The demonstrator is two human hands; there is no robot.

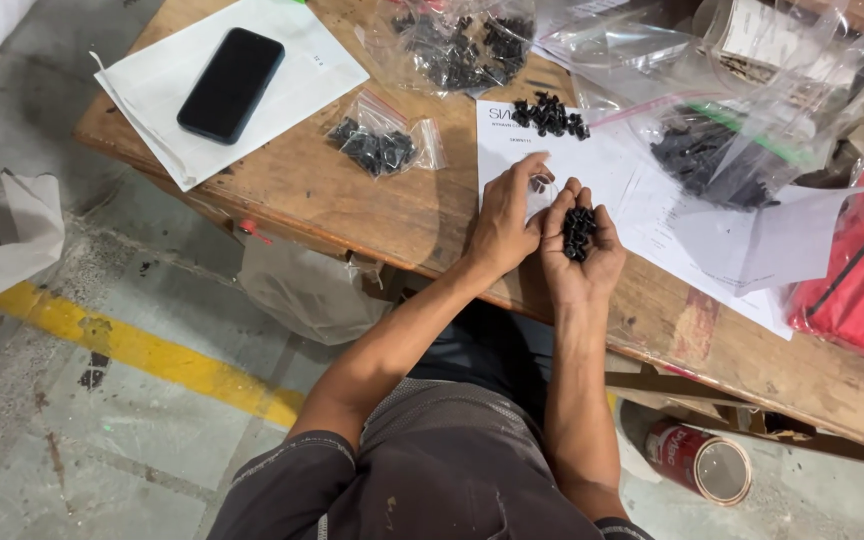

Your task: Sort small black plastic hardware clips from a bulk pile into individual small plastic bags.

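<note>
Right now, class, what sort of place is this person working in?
Probably a workshop or small packing area: a worn wooden bench, zip bags of small black parts, a handful of them in the right hand, and a yellow floor line.

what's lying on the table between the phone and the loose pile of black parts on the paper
In the head view, a small zip bag of black parts lies on the wooden table between them.
</note>
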